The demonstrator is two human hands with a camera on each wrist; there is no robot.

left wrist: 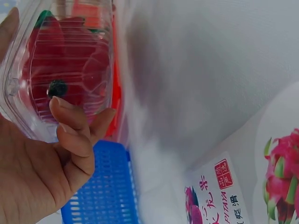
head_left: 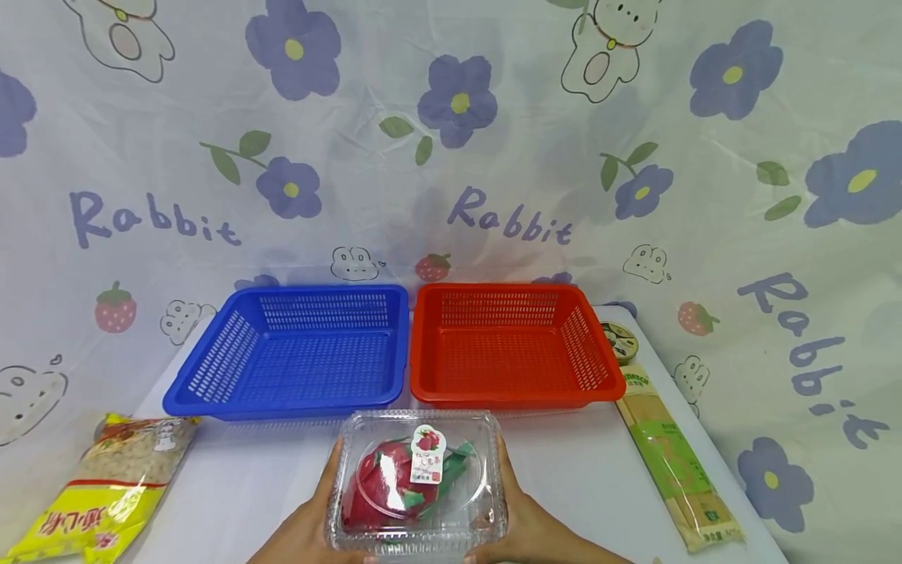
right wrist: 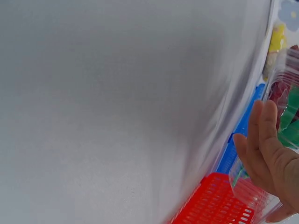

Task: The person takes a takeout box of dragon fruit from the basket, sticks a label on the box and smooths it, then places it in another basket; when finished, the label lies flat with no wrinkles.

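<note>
A clear plastic clamshell box [head_left: 465, 513] is held up near the table's front edge, its lid closed. Inside lies red dragon fruit [head_left: 377, 489] with green tips, under a white label [head_left: 427, 454] on the lid. My left hand [head_left: 313, 513] grips the box's left side; the left wrist view shows its curled fingers [left wrist: 70, 116] against the plastic. On the opposite side my right hand [head_left: 524, 517] holds the box, and the right wrist view shows fairly straight fingers [right wrist: 266, 135] along the wall. Both thumbs are mostly hidden at the front edge.
A blue basket [head_left: 285, 407] and a red basket [head_left: 517, 399] stand side by side behind the box. At left lies a yellow-ended food bag [head_left: 106, 493]; at right, a long noodle packet [head_left: 676, 462] and a round tin [head_left: 620, 342]. Patterned cloth [head_left: 395, 196] hangs behind.
</note>
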